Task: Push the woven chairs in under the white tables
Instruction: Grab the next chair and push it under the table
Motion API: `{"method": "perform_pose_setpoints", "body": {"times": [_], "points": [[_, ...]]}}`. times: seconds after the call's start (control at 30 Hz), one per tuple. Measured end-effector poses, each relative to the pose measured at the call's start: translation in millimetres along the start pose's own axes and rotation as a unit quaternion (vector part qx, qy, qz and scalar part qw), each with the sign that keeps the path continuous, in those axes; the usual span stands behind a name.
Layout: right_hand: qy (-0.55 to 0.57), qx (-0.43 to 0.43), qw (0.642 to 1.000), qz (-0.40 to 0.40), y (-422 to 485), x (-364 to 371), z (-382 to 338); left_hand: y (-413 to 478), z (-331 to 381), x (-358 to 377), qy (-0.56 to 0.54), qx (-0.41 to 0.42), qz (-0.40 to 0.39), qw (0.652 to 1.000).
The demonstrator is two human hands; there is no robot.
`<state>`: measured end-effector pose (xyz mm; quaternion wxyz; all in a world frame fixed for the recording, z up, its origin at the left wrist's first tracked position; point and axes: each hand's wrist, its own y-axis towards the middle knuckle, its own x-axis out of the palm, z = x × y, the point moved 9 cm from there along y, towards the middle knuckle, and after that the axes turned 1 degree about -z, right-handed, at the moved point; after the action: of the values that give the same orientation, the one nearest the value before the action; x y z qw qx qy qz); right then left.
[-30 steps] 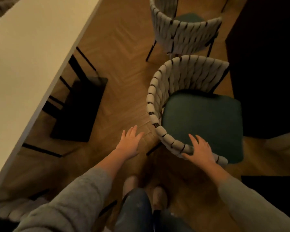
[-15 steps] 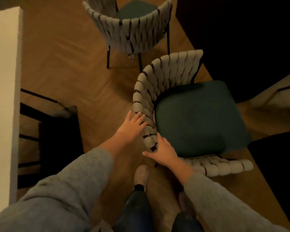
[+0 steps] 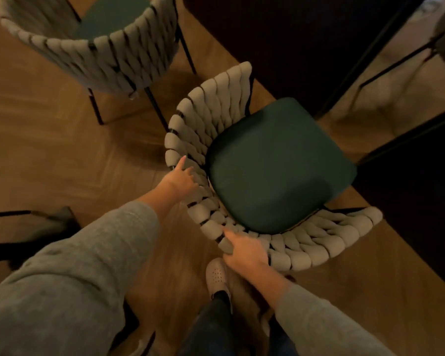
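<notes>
A: Woven chairs, how many?
B: Two, both on the wood floor (image 3: 49, 140): the far chair (image 3: 93, 57) at upper left, the near chair (image 3: 306, 242) just beside it.
A: And the hands?
B: Two, both on the near chair's curved back. The left hand (image 3: 180, 179) lies against it, fingers fairly straight; the right hand (image 3: 244, 250) curls round the rim.

- Wooden herringbone floor (image 3: 49, 155), warm brown, runs across the whole view
- Near woven chair (image 3: 306, 242) stands on it at centre right, green seat uppermost
- Far woven chair (image 3: 100, 60) stands on thin black legs at the far left, just beyond the first
- Pale shoe (image 3: 216, 276) planted near, just beside that chair's curved back
- Dark frame (image 3: 23, 227) sits at the near left
</notes>
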<state>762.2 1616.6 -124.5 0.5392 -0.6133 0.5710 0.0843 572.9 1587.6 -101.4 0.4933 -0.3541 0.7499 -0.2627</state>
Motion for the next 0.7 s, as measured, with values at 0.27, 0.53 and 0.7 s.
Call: {"method": "perform_pose_setpoints", "body": {"times": [0.27, 0.53, 0.7], "points": [[-0.043, 0.03, 0.999, 0.002, -17.2, -46.4, 101.2, 29.9, 37.5, -60.3, -0.031, 0.044, 0.068, 0.996], [-0.087, 0.016, 0.996, -0.006, -24.0, -76.0, 185.3, 35.9, 86.1, -114.7, -0.109, -0.019, 0.054, 0.992], [-0.117, -0.048, 0.992, -0.014, -44.1, -64.8, 206.1, 16.3, 123.9, -123.8, -0.159, -0.052, 0.058, 0.984]]}}
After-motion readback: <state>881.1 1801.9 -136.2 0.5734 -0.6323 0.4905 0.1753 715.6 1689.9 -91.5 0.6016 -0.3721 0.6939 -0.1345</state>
